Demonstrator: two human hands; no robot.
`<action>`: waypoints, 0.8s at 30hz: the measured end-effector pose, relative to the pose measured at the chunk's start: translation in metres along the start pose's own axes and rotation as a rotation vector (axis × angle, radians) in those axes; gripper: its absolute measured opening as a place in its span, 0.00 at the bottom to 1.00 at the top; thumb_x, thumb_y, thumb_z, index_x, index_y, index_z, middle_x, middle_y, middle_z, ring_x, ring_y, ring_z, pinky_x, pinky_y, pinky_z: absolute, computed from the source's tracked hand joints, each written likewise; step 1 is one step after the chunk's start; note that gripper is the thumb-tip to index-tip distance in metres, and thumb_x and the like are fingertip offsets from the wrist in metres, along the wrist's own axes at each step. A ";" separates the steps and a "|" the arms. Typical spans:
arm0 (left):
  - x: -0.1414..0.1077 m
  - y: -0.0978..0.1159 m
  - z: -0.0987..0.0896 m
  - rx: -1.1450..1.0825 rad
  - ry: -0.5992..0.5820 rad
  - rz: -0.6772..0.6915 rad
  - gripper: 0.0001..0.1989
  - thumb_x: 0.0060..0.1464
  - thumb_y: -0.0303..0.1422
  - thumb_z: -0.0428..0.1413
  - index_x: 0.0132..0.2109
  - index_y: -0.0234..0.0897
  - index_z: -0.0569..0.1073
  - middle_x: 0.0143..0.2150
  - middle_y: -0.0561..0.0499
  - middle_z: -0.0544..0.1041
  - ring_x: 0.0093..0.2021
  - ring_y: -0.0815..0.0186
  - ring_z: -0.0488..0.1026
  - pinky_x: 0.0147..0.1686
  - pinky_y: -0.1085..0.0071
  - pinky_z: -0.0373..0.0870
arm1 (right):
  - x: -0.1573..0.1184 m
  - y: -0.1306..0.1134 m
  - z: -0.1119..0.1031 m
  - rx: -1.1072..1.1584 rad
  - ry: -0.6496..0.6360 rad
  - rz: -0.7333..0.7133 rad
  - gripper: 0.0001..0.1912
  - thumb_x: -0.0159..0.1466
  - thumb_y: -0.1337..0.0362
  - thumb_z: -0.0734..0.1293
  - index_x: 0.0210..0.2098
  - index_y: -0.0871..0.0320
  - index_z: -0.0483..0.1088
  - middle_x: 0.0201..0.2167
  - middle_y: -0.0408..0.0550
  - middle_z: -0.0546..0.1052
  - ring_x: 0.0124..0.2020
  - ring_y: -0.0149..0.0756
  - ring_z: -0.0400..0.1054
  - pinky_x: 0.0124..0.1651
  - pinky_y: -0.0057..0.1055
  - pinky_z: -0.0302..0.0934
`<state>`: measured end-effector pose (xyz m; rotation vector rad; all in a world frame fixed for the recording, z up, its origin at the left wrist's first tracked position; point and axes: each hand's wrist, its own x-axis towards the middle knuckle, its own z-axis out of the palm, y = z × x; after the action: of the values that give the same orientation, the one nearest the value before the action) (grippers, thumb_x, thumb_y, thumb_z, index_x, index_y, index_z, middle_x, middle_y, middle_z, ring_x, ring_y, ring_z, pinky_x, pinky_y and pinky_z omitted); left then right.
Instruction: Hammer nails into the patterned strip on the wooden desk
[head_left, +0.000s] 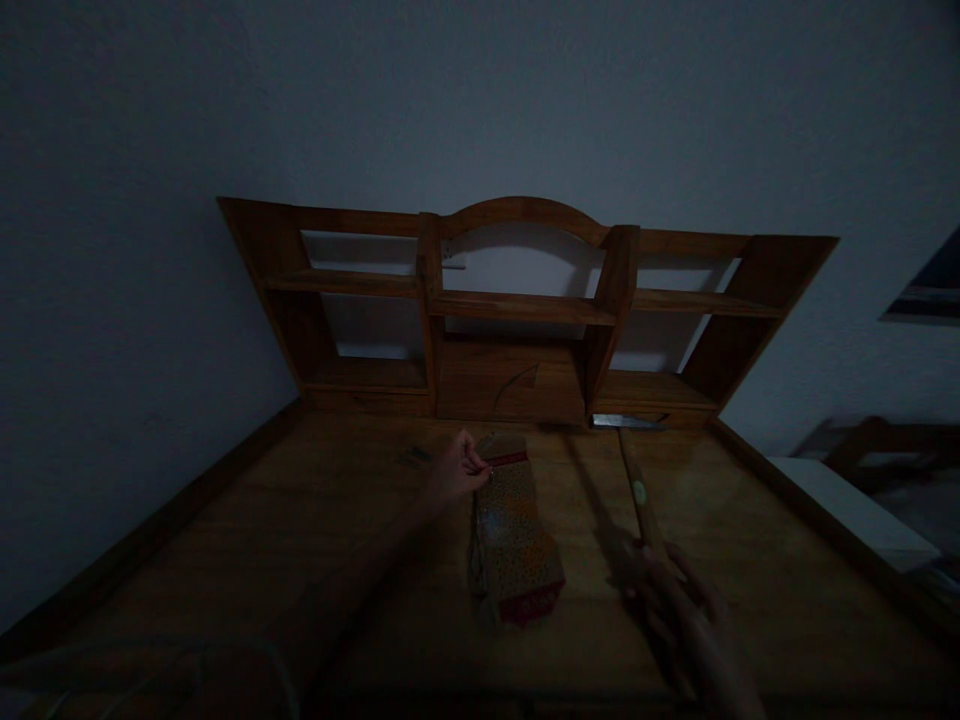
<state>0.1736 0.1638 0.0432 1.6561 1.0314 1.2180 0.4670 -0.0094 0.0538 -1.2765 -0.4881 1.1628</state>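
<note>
A speckled brown, box-like package with red bands near its ends lies lengthwise on the wooden desktop. My left hand is at its far left edge, fingers pinched together. A tiny shiny object, maybe a nail, shows at those fingertips, too small to name surely. In my right hand is a hammer, gripped by its wooden handle to the right of the package. The hammer's metal head points away from me, raised above the desk and in front of the shelf base.
A wooden shelf unit spans the back of the desk against a grey wall. A white surface and a wooden chair stand beyond the right edge. Pale curved bars cross the lower left. The room is dim.
</note>
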 end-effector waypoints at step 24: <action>-0.003 -0.007 0.000 -0.048 -0.055 0.016 0.18 0.45 0.31 0.60 0.33 0.39 0.55 0.26 0.59 0.70 0.25 0.72 0.70 0.26 0.78 0.63 | -0.022 -0.042 0.015 -1.596 -0.048 -0.754 0.23 0.69 0.50 0.54 0.58 0.51 0.62 0.37 0.51 0.80 0.33 0.49 0.76 0.32 0.37 0.64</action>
<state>0.1721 0.1635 0.0361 1.6549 0.9501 1.1924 0.4622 -0.0155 0.1028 -2.0106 -1.9461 -0.0592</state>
